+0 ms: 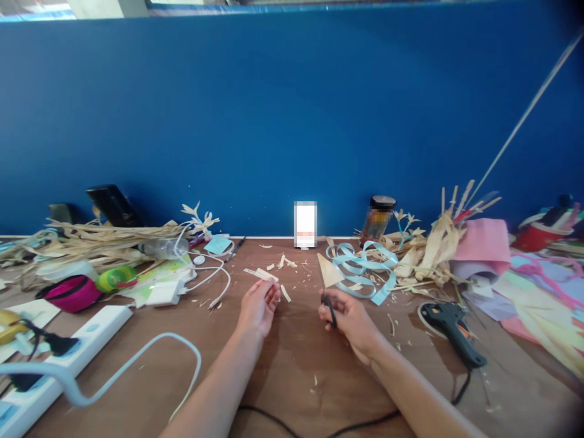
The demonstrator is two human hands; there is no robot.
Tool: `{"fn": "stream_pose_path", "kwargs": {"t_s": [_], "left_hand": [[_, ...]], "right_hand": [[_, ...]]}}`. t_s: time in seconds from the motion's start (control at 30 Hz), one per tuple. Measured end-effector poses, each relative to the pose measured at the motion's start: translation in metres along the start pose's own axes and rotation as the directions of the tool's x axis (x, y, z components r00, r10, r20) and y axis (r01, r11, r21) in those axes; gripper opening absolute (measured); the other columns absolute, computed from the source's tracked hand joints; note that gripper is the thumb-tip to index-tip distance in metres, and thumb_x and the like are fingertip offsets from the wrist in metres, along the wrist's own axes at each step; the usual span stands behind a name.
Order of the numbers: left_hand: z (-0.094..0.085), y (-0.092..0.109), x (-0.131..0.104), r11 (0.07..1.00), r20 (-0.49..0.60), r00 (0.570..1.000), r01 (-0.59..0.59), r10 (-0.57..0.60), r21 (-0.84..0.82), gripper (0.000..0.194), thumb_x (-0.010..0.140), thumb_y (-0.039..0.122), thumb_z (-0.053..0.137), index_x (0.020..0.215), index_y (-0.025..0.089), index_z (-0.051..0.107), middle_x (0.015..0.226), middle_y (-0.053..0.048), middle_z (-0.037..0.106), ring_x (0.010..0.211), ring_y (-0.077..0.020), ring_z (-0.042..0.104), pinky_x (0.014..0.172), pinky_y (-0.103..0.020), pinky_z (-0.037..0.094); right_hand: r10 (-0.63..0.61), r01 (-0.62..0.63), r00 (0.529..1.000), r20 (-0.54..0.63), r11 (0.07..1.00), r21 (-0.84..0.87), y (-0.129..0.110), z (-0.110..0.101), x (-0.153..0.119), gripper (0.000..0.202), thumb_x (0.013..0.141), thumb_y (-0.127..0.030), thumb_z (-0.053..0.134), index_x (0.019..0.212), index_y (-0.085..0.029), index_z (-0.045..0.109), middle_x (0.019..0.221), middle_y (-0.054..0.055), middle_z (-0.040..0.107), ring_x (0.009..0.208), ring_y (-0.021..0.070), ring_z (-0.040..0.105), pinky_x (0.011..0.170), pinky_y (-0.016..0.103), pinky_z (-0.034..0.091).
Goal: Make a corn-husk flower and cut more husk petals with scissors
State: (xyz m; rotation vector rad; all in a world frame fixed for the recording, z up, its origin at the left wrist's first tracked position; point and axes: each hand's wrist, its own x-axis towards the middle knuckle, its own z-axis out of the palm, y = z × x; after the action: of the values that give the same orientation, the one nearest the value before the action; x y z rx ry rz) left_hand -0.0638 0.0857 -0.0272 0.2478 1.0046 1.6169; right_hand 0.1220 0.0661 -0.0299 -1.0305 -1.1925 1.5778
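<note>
My left hand [261, 304] is closed in a pinch at the middle of the brown table, with a pale strip of dried husk [263, 274] at its fingertips. To the right, my right hand [347, 317] is wrapped round the black handles of scissors [332, 311]; their blades point away from me and are hard to make out. Just beyond them lies a pale pointed piece of husk [329, 272], partly beside a tangle of light blue ribbon [360, 267]. Small husk scraps [285, 293] are scattered between and beyond my hands.
A dark glue gun [454, 331] lies at right, its cord crossing the table's front. At left are a white power strip [86, 347], cables and a pink round item [73, 293]. Husk bundles [114, 237] flank both sides. A blue partition [274, 121] stands behind a bright phone-like screen [305, 224].
</note>
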Motion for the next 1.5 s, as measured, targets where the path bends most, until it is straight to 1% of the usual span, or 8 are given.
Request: {"fn": "stream_pose_path", "kwargs": {"t_s": [0.1,0.2,0.33,0.47,0.6,0.83,1.23,1.5], "left_hand": [[-0.001,-0.003,-0.002,0.999,0.061,0.997,0.049,-0.048,-0.006,0.003,0.070,0.011,0.061,0.072,0.010,0.059,0.057,0.000,0.058,0.045,-0.0034,0.054,0.042,-0.010,0.047],[-0.001,-0.007,-0.004,0.996,0.106,0.991,0.084,-0.082,-0.014,0.004,0.071,0.012,0.062,0.073,0.010,0.059,0.056,0.001,0.056,0.043,-0.0019,0.051,0.040,-0.009,0.045],[0.000,-0.009,-0.004,0.991,0.117,0.985,0.129,-0.123,-0.038,0.005,0.071,0.011,0.061,0.074,0.008,0.059,0.060,0.000,0.057,0.043,-0.0014,0.051,0.040,-0.009,0.046],[0.001,-0.008,-0.005,0.984,0.126,0.980,0.166,-0.156,-0.068,0.005,0.072,0.011,0.060,0.073,0.007,0.058,0.059,0.000,0.056,0.041,-0.0005,0.050,0.039,-0.008,0.045],[0.002,-0.007,-0.007,0.981,0.156,0.973,0.183,-0.171,-0.067,0.004,0.074,0.011,0.059,0.072,0.007,0.057,0.059,0.001,0.055,0.040,-0.0001,0.048,0.038,-0.008,0.045],[0.006,-0.007,-0.013,0.972,0.158,0.963,0.228,-0.218,-0.050,0.007,0.076,0.012,0.055,0.073,0.007,0.057,0.056,0.002,0.051,0.041,-0.0004,0.047,0.037,-0.008,0.044],[0.009,-0.002,-0.018,0.932,0.251,0.926,0.326,-0.280,-0.160,0.005,0.078,0.012,0.053,0.074,0.009,0.054,0.062,0.001,0.052,0.040,0.0006,0.045,0.035,-0.008,0.041],[0.007,-0.001,-0.018,0.924,0.293,0.911,0.345,-0.289,-0.162,0.006,0.078,0.014,0.053,0.072,0.011,0.053,0.062,0.001,0.052,0.042,-0.0008,0.046,0.037,-0.009,0.043]], "right_hand": [[0.097,-0.103,0.990,0.106,0.993,0.053,-0.004,0.004,-0.006,0.049,0.066,-0.031,0.068,0.109,-0.020,0.046,0.078,0.001,0.057,0.065,0.0101,0.053,0.051,0.020,0.042],[0.139,-0.156,0.969,0.205,0.985,0.070,-0.008,0.007,-0.012,0.046,0.067,-0.031,0.067,0.108,-0.022,0.047,0.077,-0.001,0.055,0.066,0.0087,0.052,0.055,0.021,0.044],[0.178,-0.236,0.901,0.396,0.966,0.102,-0.008,0.007,-0.017,0.034,0.074,-0.039,0.059,0.101,-0.021,0.050,0.073,-0.001,0.052,0.061,0.0075,0.050,0.053,0.021,0.045],[0.186,-0.276,0.839,0.511,0.955,0.105,-0.005,0.003,-0.018,0.039,0.077,-0.046,0.052,0.105,-0.019,0.049,0.070,0.000,0.054,0.056,0.0085,0.052,0.045,0.018,0.041],[0.178,-0.258,0.840,0.513,0.962,0.089,-0.003,0.001,-0.017,0.041,0.076,-0.047,0.052,0.106,-0.017,0.050,0.068,0.001,0.057,0.053,0.0078,0.053,0.042,0.014,0.034],[0.184,-0.265,0.854,0.487,0.959,0.102,-0.002,-0.001,-0.014,0.044,0.076,-0.046,0.052,0.108,-0.016,0.050,0.066,0.000,0.056,0.049,0.0065,0.051,0.040,0.013,0.032],[0.152,-0.339,0.810,0.567,0.910,0.240,-0.004,-0.005,-0.013,0.050,0.072,-0.051,0.056,0.105,-0.014,0.053,0.064,0.000,0.054,0.047,0.0058,0.047,0.039,0.014,0.029],[0.138,-0.350,0.810,0.570,0.894,0.280,-0.002,-0.010,-0.014,0.047,0.075,-0.051,0.051,0.106,-0.014,0.053,0.063,0.000,0.052,0.047,0.0059,0.046,0.038,0.014,0.026]]}}
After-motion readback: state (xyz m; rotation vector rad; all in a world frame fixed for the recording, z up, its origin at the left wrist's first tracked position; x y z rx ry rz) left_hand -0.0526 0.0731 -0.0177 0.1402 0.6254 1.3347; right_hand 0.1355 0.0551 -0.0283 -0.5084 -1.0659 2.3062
